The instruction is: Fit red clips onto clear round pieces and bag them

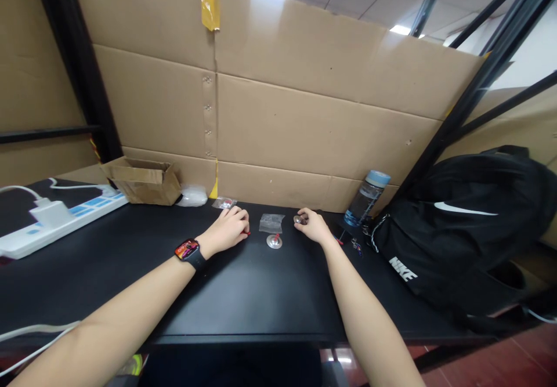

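My left hand (228, 228), with a smartwatch (188, 251) on its wrist, rests on the black table (243, 285) with its fingers curled round a small red-tipped thing (246, 232). My right hand (312, 225) is pinched on a small round metal piece (298, 220). Between the hands lie a small clear plastic bag (271, 222) and, just in front of it, a round silver disc with a red centre (274, 241). Another small clear bag with red parts (224, 203) lies beyond my left hand.
A cardboard wall (304, 120) closes the back. An open cardboard box (143, 181) and a white power strip with a charger (56, 216) sit at the left. A water bottle (366, 198) and a black backpack (461, 230) stand at the right, small tools (354, 243) beside them.
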{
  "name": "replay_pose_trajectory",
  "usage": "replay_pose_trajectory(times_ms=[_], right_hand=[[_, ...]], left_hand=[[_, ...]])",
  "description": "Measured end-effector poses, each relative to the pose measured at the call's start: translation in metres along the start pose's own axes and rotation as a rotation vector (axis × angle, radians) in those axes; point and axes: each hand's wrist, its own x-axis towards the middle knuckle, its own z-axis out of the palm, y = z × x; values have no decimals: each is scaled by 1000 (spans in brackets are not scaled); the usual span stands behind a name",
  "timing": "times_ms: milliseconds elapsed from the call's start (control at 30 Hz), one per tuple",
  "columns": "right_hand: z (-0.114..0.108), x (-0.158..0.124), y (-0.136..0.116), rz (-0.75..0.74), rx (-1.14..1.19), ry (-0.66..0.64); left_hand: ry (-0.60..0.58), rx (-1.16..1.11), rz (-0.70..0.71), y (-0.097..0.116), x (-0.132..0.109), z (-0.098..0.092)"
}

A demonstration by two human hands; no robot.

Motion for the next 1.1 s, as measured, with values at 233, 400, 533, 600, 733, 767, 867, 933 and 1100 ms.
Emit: replay_pose_trajectory(times_ms=[233, 400, 533, 600, 733, 767, 867, 933, 1100], right_hand=[[1, 0, 1, -3, -3, 11], [1, 1, 0, -11, 7, 20], [0, 1, -1, -8, 18, 49], [-1, 1, -2, -14, 22, 59], [-1, 0, -4, -17, 34, 55], [-1, 0, -5, -16, 36, 54], [-1, -1, -6, -16, 45, 48], [-1, -1, -6, -17, 55, 42], [-3, -2, -10, -27, 53, 44]], left_hand=[[28, 71, 37, 5, 2, 7], [31, 107, 47, 9, 3, 11], [12, 14, 81, 12, 2, 7], [-27, -82, 116, 16, 1, 2], [-99, -229, 154, 24, 0, -7], [-112, -240, 162, 25, 0, -9], [-151, -247, 188, 26, 1, -11], [-152, -249, 185, 25, 1, -11], [-74, -250, 135, 22, 3, -12]])
